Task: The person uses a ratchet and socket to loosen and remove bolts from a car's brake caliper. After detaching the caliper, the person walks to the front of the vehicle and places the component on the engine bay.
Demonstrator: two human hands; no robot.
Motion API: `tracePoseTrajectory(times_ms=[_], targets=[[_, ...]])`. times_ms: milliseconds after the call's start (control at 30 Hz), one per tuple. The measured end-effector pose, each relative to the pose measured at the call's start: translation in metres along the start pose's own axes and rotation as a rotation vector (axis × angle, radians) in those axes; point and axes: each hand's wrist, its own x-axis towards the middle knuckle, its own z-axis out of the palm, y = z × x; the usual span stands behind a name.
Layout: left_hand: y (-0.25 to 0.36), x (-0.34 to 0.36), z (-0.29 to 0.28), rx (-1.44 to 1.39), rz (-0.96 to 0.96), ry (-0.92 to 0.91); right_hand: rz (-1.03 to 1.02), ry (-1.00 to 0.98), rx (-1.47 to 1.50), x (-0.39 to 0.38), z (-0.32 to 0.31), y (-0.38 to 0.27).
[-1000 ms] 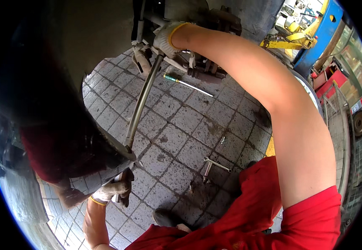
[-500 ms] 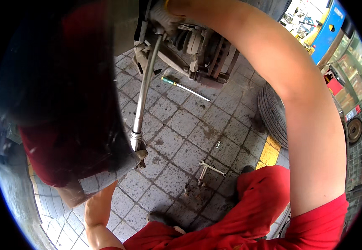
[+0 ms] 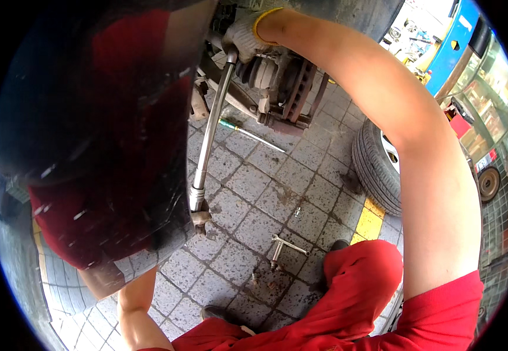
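My right hand (image 3: 243, 36), in a pale knit glove with yellow cuff, closes round the upper end of a long steel bar (image 3: 213, 132) beside a rusty brake assembly (image 3: 280, 93). My left hand (image 3: 201, 221), gloved and mostly hidden behind a dark glossy car panel (image 3: 90, 146), grips the bar's lower end just below its ringed silver section. On the tiled floor beneath lie a long screwdriver (image 3: 248, 133) with a green handle, a small socket (image 3: 297, 212), and a combination wrench (image 3: 291, 244) crossed with another short metal tool (image 3: 276, 256).
A tyre on a wheel (image 3: 374, 169) stands at the right, by a yellow floor stripe (image 3: 369, 223). Beyond are a blue lift post (image 3: 444, 52), red items (image 3: 460, 124) and glass shelving (image 3: 479, 88). My red-clad knee (image 3: 365, 269) is at the lower right.
The long bar has become more upright, its lower end moving slightly right, and my left hand has gone further behind the panel. The view has shifted, showing more of the brake and tyre.
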Motion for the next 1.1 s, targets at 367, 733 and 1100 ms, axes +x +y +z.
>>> tracePoseTrajectory(times_ms=[367,733,1100], targets=[[-0.039,0.114,-0.023,0.104,-0.023,0.027,0.336,-0.024,0.068,-0.02,0.0,-0.028],[-0.021,0.161,-0.031,0.568,-0.033,0.144,0.23,-0.151,0.261,-0.055,-0.04,-0.023],[0.006,0.159,-0.021,0.604,-0.096,0.333,0.257,-0.111,0.133,-0.074,-0.051,-0.033]])
